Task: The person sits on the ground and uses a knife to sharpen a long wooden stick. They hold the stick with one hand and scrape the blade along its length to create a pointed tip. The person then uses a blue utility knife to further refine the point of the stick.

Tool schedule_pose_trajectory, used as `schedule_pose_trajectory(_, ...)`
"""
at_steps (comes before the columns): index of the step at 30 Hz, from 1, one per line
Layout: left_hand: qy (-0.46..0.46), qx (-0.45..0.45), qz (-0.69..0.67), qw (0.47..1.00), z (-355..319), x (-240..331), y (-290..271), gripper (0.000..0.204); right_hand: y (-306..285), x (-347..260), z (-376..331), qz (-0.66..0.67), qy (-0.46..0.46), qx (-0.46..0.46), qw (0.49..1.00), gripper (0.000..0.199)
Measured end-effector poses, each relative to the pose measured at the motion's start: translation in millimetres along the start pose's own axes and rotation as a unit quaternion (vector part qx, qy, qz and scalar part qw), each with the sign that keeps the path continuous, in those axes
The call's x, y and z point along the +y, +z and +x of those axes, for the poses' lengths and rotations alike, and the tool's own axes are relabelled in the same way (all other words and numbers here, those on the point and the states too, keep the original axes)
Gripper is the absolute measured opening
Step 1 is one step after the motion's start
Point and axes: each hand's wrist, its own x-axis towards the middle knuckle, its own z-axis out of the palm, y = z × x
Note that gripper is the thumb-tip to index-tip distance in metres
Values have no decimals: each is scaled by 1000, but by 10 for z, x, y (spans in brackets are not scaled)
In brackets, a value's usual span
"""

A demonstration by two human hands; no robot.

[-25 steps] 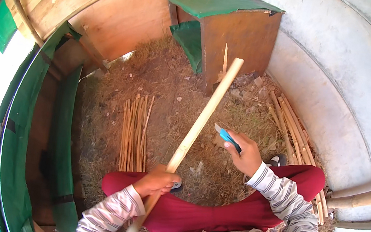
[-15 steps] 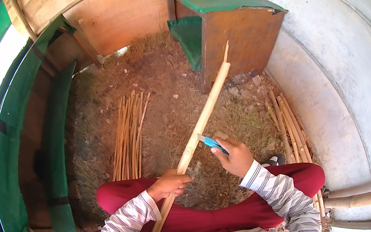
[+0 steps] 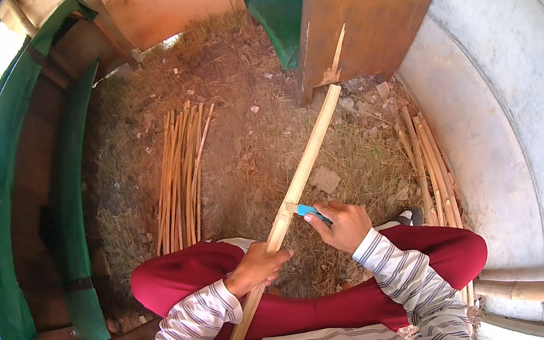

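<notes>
A long pale strip of split bamboo (image 3: pixel 315 134) slants from my lap up and away between my crossed legs. My left hand (image 3: pixel 258 267) is wrapped round its lower part, above my left thigh. In my right hand (image 3: pixel 343 225) is a blue utility knife (image 3: pixel 308 211), gripped by its handle. Its blade lies against the bamboo's right side, a short way beyond my left hand. The blade's edge is too small to make out clearly.
Several thin bamboo sticks (image 3: pixel 180 177) lie in a bundle on the dry-grass ground at the left. More bamboo poles (image 3: pixel 432 167) rest along the pale wall at the right. A brown wooden cabinet (image 3: pixel 357 34) stands at the back, a green-covered bench (image 3: pixel 84 211) at the left.
The view has tipped down slightly. The bamboo has rolled, so that its flat split face now shows. The knife is still at the bamboo, and both hands keep their hold.
</notes>
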Motion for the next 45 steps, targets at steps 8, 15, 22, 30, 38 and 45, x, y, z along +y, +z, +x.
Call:
schedule_pose_trajectory(8, 6, 15, -30, 999, 29, -107, -26, 25, 135, 32, 1, -20, 15, 0, 1000, 40)
schedule_pose_trajectory(15, -7, 10, -37, 999, 0, -130, -15, 19, 191, 119, 24, -33, 46, -2, 998, 42)
schedule_pose_trajectory(22, -46, -7, -29, 998, -56, -257, 12, 24, 86, 533, 187, -50, 176, -26, 983, 48)
schedule_pose_trajectory(30, -94, -65, -19, 993, -124, -375, -19, 22, -23, 1069, 297, -100, 210, -27, 972, 47)
schedule_pose_trajectory(38, -118, -84, -14, 989, -97, -452, -67, 27, -212, 1381, 537, -82, 361, -28, 928, 52)
schedule_pose_trajectory(45, -109, -111, 2, 988, -107, -360, -184, 25, -428, 1997, 579, -115, 442, 91, 885, 55)
